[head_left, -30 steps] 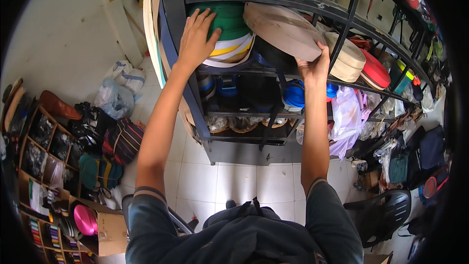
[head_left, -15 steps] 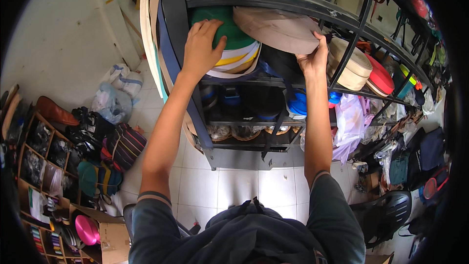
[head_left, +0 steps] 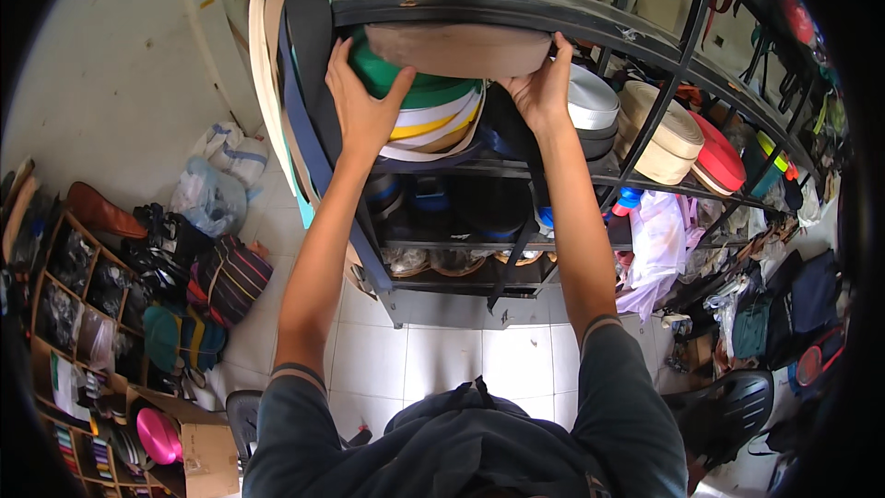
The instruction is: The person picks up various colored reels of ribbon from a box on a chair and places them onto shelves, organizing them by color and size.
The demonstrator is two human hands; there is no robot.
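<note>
The wide, grey-brown flat roll of webbing [head_left: 466, 50] is at the upper shelf of the black rack [head_left: 498, 2], tilted over the green webbing roll [head_left: 371, 65]. My right hand [head_left: 536, 88] grips its right end, thumb and fingers partly closed on it. My left hand [head_left: 367, 109] is spread wide against the green roll, above white and yellow bands [head_left: 435, 122]. Rightward sit a white roll [head_left: 593, 97], a cream roll [head_left: 666, 134] and a red roll [head_left: 719, 149].

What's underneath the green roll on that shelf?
Under the green roll, I see a white band and a yellow band, among others; their far sides are hidden.
</note>
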